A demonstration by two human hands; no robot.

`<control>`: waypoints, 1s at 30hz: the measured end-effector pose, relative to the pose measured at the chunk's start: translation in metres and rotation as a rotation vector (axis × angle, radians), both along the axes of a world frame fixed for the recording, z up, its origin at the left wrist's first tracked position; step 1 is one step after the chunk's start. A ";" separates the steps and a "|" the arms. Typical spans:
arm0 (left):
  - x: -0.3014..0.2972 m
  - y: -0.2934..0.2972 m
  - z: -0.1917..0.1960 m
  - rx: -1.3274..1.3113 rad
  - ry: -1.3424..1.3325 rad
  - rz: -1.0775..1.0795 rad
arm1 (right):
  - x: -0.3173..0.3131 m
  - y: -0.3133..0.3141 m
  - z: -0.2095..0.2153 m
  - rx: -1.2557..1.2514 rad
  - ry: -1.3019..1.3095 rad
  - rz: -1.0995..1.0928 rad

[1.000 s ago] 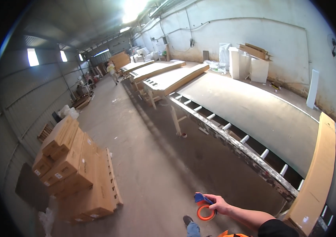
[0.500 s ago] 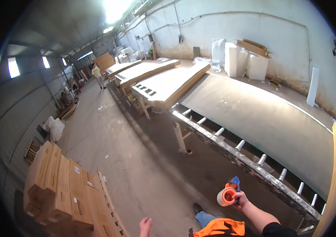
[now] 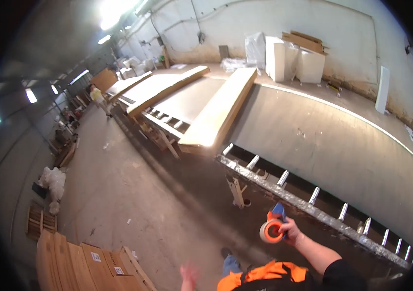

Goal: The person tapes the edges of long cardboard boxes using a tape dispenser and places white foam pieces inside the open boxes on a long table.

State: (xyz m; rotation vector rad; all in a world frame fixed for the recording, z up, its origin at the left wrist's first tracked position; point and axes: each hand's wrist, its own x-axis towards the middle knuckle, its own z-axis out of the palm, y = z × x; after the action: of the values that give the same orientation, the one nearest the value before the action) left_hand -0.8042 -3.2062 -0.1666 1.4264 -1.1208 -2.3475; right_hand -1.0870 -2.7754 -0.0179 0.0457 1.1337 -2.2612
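My right hand (image 3: 291, 231) is wrapped round the handle of a tape gun (image 3: 271, 230), which has a blue head, an orange hub and a roll of tape. It is held out in front of my orange vest, beside the metal edge of a roller conveyor (image 3: 303, 205). Low in the view, my left hand (image 3: 188, 274) hangs away from everything; motion smears its fingers. Ahead, a long flat cardboard carton (image 3: 221, 112) lies across the conveyor line.
Stacked cartons (image 3: 82, 259) stand on a pallet at the lower left. Further long cartons (image 3: 167, 90) lie along the line. A person (image 3: 99, 99) stands on the floor far ahead. White foam blocks (image 3: 310, 67) lean by the right wall, and plastic wrap (image 3: 53, 182) lies at left.
My view has turned, and the carton stack has slid lower in it. The nearest long carton now shows as a narrower piece with bare conveyor behind it. The tape gun stays in my right hand.
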 end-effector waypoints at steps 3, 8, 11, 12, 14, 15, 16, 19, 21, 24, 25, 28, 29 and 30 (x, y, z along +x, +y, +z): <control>-0.145 -0.081 -0.001 0.042 0.245 -0.115 | -0.039 -0.050 -0.017 -0.079 -0.128 -0.097; -0.388 -0.072 0.127 -0.038 0.284 -0.256 | -0.058 -0.095 -0.028 -0.121 -0.371 -0.350; -0.482 -0.096 0.163 -0.320 0.264 -0.299 | -0.079 -0.135 -0.008 -0.091 -0.253 -0.444; -0.507 -0.103 0.174 -0.501 0.250 -0.273 | -0.087 -0.147 -0.001 -0.095 -0.233 -0.444; -0.552 -0.149 0.189 -0.949 0.165 -0.327 | -0.112 -0.175 0.014 -0.037 -0.208 -0.478; -0.579 -0.173 0.190 -1.129 0.120 -0.326 | -0.128 -0.187 0.009 -0.045 -0.189 -0.507; -0.605 -0.197 0.189 -1.257 0.104 -0.328 | -0.144 -0.198 0.003 -0.054 -0.170 -0.536; -0.682 -0.279 0.166 -1.268 -0.084 -0.490 | -0.206 -0.255 -0.011 -0.172 -0.113 -0.594; -0.726 -0.305 0.160 -1.142 -0.169 -0.636 | -0.249 -0.292 -0.024 -0.253 -0.121 -0.607; -0.784 -0.309 0.166 -1.229 -0.300 -1.031 | -0.309 -0.344 -0.044 -0.374 -0.122 -0.590; -0.798 -0.299 0.167 -1.119 -0.201 -1.048 | -0.326 -0.354 -0.069 -0.374 -0.075 -0.567; -0.804 -0.270 0.176 -1.109 -0.153 -1.075 | -0.360 -0.403 -0.019 -0.157 -0.030 -0.537; -0.804 -0.268 0.177 -1.137 -0.172 -1.065 | -0.366 -0.415 -0.011 -0.045 0.059 -0.572; -0.804 -0.272 0.177 -1.166 -0.194 -1.054 | -0.372 -0.427 -0.008 0.068 0.145 -0.603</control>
State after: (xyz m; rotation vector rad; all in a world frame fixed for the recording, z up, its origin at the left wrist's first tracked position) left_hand -1.6083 -3.4779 0.0107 0.6056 -3.0498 -1.1913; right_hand -1.4588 -3.2022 -0.0256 0.2900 1.4161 -2.7832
